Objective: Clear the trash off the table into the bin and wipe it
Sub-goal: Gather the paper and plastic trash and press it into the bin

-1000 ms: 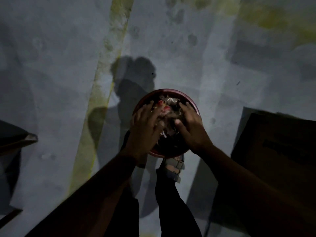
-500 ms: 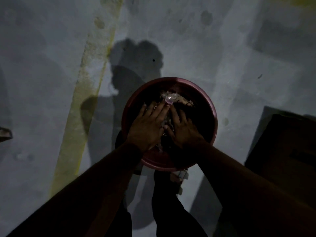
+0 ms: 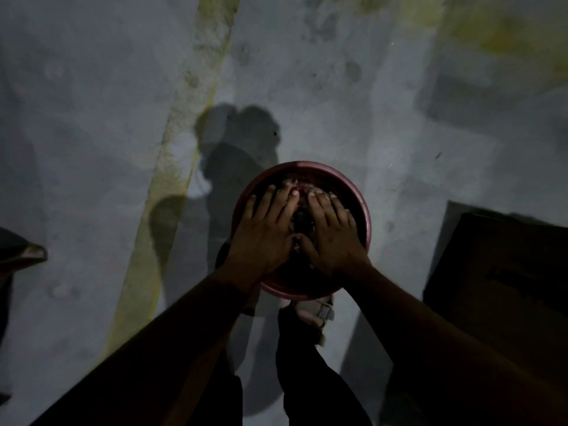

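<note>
Pressing: both hands lie flat, palms down, over the mouth of the round red bin (image 3: 364, 210) at the centre of the frame, pushing the trash (image 3: 302, 218) down inside it.
Left hand: the left hand (image 3: 264, 235) has its fingers straight and slightly spread, reaching toward the bin's far rim; it holds nothing and seems to bear on the heap beneath.
Right hand: the right hand (image 3: 333, 238) is likewise flat with straight fingers, just beside the left, thumbs nearly meeting over the middle.
Trash: only a dark crumpled strip shows in the gap between the hands, plus a pale and reddish scrap beyond the fingertips; what it is made of cannot be told in this light.
Change: a second ago the fingers were curled among the wrappers, which stood up near the rim; half a second ago the hands were flattening; now they cover almost the whole opening and far less trash shows.
Meaning: this reads as compaction, so the dumping step looks close to finished and the wiping is probably still ahead.
Table: not clearly in view; a dark slab (image 3: 498, 272) at the right edge may be furniture, but I cannot tell.
Surroundings: grey floor (image 3: 92, 118) with a yellowish stripe (image 3: 184, 118) running from the upper centre to the lower left, and a sandalled foot (image 3: 316, 312) just below the bin.
</note>
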Demonstrator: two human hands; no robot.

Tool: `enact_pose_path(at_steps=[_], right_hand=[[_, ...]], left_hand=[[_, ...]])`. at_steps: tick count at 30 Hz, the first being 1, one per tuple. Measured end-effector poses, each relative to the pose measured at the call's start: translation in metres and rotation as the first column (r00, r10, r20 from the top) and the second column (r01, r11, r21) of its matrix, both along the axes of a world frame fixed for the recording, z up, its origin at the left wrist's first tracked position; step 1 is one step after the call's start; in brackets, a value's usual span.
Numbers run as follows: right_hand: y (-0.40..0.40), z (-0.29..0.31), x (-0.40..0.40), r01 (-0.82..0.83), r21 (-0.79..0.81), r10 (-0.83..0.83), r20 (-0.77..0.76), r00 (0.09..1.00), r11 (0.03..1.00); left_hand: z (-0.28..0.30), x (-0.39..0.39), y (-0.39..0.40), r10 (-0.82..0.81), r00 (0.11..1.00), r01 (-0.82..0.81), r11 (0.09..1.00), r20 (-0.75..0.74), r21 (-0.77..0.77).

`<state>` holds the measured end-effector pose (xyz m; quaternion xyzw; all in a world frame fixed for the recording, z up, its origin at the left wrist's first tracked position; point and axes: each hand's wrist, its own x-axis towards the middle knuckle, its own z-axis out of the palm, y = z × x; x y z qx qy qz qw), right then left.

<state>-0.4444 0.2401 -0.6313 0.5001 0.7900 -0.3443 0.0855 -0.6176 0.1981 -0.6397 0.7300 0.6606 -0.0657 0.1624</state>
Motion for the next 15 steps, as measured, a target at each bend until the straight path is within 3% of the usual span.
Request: enact_pose_path(at_steps=[8,15], right_hand=[[-0.027,0.146,-0.008,-0.037,0.190,0.019,0.097,0.995,0.981],[-0.058,0.317,0.000,0.022,0.219,-0.049,0.114,0.992,0.975]], left_hand=[[0.155,-0.008,-0.014,-0.002,1.000,0.001,0.999,0.012,0.046],[0.329,-0.011,-0.040,-0.032,0.999,0.030,0.996,0.021,0.078]])
